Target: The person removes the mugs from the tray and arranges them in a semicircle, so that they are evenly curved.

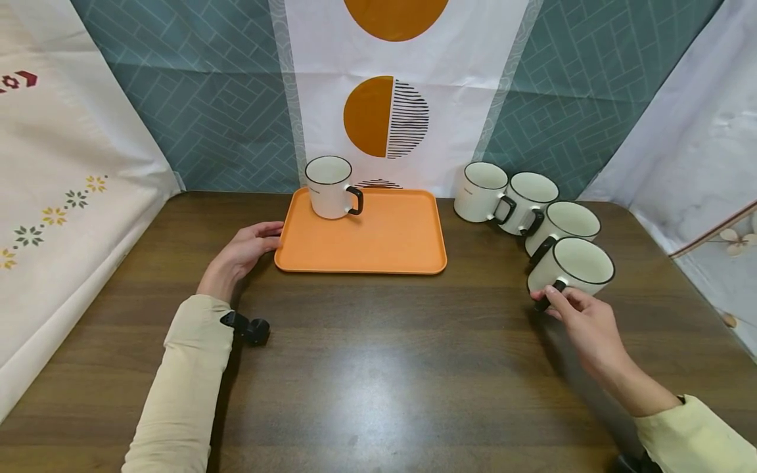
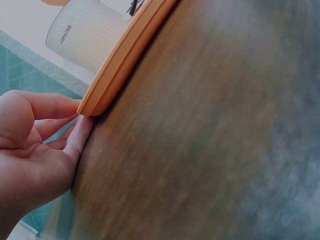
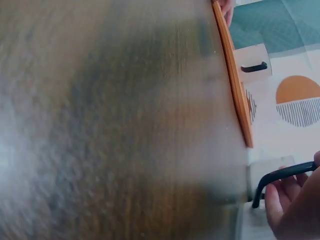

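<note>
My right hand (image 1: 585, 325) pinches the black handle (image 3: 285, 173) of a white enamel-style mug (image 1: 582, 263) with a dark rim, the nearest in a row at the right. At the tray's left side, my left hand (image 1: 244, 251) has its thumb and fingertips on the rim of the orange tray (image 1: 384, 246). The left wrist view has these fingertips pinching the tray's edge (image 2: 107, 82). A matching mug (image 1: 328, 194) stands upright at the tray's back left, its handle towards the right. Its side in the left wrist view carries small lettering.
Behind the held mug, similar mugs (image 1: 570, 223), (image 1: 532, 187) and a leftmost mug (image 1: 478, 197) stand close together in a slanting row. A patterned cloth (image 1: 236, 98) hangs along the back edge of the brown wooden table (image 1: 378, 368). Pale cloths flank both sides.
</note>
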Demonstrator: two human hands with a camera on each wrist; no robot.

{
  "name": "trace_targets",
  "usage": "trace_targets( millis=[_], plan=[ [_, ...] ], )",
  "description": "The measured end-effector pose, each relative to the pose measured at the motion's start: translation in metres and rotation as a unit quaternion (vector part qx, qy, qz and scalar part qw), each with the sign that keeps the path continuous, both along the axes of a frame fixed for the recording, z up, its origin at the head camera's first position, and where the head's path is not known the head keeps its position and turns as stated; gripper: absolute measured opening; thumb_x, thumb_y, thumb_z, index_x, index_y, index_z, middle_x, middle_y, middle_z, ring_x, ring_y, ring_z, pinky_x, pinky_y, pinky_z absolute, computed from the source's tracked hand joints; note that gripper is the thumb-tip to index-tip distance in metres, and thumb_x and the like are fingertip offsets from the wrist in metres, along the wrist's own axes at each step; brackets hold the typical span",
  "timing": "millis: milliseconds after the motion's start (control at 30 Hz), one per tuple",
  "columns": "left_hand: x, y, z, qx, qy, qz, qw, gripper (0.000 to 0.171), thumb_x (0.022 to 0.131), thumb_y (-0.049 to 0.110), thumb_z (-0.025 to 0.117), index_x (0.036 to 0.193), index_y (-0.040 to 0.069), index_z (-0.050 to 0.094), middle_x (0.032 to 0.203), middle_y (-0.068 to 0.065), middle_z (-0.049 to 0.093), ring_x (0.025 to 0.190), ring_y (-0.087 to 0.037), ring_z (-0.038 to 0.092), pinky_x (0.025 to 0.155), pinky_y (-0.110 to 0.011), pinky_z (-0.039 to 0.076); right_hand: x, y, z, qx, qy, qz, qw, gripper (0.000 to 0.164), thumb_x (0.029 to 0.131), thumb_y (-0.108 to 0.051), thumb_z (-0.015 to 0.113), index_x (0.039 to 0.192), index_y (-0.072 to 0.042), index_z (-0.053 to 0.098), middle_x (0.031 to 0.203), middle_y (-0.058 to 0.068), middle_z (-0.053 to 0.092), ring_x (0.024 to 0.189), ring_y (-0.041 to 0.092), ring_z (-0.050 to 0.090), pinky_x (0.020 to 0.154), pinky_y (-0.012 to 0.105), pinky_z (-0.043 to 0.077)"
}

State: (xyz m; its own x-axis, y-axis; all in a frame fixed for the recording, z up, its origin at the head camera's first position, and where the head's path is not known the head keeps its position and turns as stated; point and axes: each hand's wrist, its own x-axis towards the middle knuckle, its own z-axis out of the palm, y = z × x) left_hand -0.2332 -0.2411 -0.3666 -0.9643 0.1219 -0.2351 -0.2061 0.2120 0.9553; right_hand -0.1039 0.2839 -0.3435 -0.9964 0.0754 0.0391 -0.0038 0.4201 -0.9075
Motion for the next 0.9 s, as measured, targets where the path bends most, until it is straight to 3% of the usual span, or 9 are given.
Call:
trace_targets(
  millis=[67, 233, 300, 433, 533, 667, 800, 900],
  plan=[
    [0.0, 0.0, -0.001, -0.001, -0.001, 0.001, 1.0, 0.057, 0.097, -0.003, 0.045, 0.149, -0.007, 0.023, 0.147, -0.025, 0.03, 0.125, -0.026, 0.039, 0.11, -0.034, 0.031, 0.001, 0.001, 0.003, 0.033, -0.017, -0.014, 0.999, 0.044, 0.099, -0.034, 0.054, 0.101, 0.008, 0.065, 0.093, -0.009, 0.069, 0.086, 0.001, 0.064, 0.076, 0.014, 0.048],
    [0.0, 0.001, -0.002, 0.0, -0.003, 0.0, 1.0, 0.056, 0.097, -0.003, 0.045, 0.149, -0.007, 0.024, 0.147, -0.024, 0.03, 0.125, -0.027, 0.039, 0.11, -0.035, 0.031, 0.011, 0.007, 0.01, 0.134, -0.03, -0.035, 0.99, 0.049, 0.096, -0.039, 0.057, 0.113, 0.007, 0.064, 0.096, 0.003, 0.068, 0.072, 0.006, 0.067, 0.067, 0.013, 0.047],
    [0.0, 0.001, -0.001, 0.002, -0.004, 0.0, 1.0, 0.056, 0.097, -0.003, 0.045, 0.149, -0.007, 0.024, 0.147, -0.025, 0.03, 0.125, -0.028, 0.038, 0.11, -0.036, 0.03, 0.015, 0.01, 0.014, 0.175, -0.017, -0.045, 0.983, 0.045, 0.096, -0.039, 0.058, 0.108, 0.004, 0.065, 0.092, 0.007, 0.069, 0.068, 0.004, 0.065, 0.06, 0.016, 0.045],
    [-0.001, -0.001, -0.001, -0.001, -0.004, 0.002, 1.0, 0.057, 0.098, -0.002, 0.045, 0.15, -0.006, 0.023, 0.147, -0.024, 0.03, 0.126, -0.029, 0.037, 0.111, -0.037, 0.029, 0.014, 0.015, 0.028, 0.209, 0.029, -0.074, 0.975, 0.035, 0.094, -0.035, 0.06, 0.092, -0.001, 0.064, 0.071, -0.002, 0.063, 0.06, 0.004, 0.055, 0.051, 0.023, 0.039],
    [-0.001, -0.001, -0.001, -0.003, -0.004, 0.002, 1.0, 0.056, 0.098, -0.002, 0.045, 0.15, -0.005, 0.023, 0.147, -0.024, 0.03, 0.126, -0.028, 0.038, 0.111, -0.036, 0.029, 0.007, 0.014, 0.039, 0.211, 0.076, -0.085, 0.971, 0.029, 0.093, -0.031, 0.062, 0.088, -0.003, 0.062, 0.068, -0.011, 0.057, 0.063, 0.002, 0.05, 0.053, 0.021, 0.037],
    [-0.001, -0.002, -0.001, -0.004, -0.003, 0.0, 1.0, 0.056, 0.098, -0.002, 0.045, 0.149, -0.006, 0.023, 0.147, -0.024, 0.03, 0.124, -0.026, 0.039, 0.11, -0.036, 0.03, -0.006, 0.003, 0.056, 0.214, 0.142, -0.077, 0.963, 0.024, 0.092, -0.026, 0.063, 0.094, -0.002, 0.063, 0.08, -0.017, 0.054, 0.074, -0.005, 0.049, 0.063, 0.012, 0.037],
    [0.0, -0.001, 0.0, -0.006, -0.004, 0.0, 1.0, 0.056, 0.098, -0.002, 0.045, 0.149, -0.006, 0.023, 0.147, -0.024, 0.03, 0.124, -0.026, 0.039, 0.11, -0.036, 0.03, -0.026, -0.015, 0.074, 0.214, 0.175, -0.039, 0.96, 0.025, 0.093, -0.024, 0.061, 0.102, 0.0, 0.063, 0.093, -0.005, 0.056, 0.084, -0.008, 0.048, 0.073, 0.011, 0.038],
    [0.0, 0.0, 0.001, -0.002, -0.006, 0.003, 1.0, 0.056, 0.098, -0.002, 0.045, 0.15, -0.006, 0.024, 0.147, -0.024, 0.03, 0.125, -0.027, 0.038, 0.111, -0.037, 0.029, -0.044, -0.028, 0.087, 0.208, 0.15, -0.004, 0.967, 0.03, 0.095, -0.03, 0.058, 0.107, -0.002, 0.061, 0.104, 0.004, 0.057, 0.089, -0.006, 0.049, 0.075, 0.018, 0.039]
  ],
)
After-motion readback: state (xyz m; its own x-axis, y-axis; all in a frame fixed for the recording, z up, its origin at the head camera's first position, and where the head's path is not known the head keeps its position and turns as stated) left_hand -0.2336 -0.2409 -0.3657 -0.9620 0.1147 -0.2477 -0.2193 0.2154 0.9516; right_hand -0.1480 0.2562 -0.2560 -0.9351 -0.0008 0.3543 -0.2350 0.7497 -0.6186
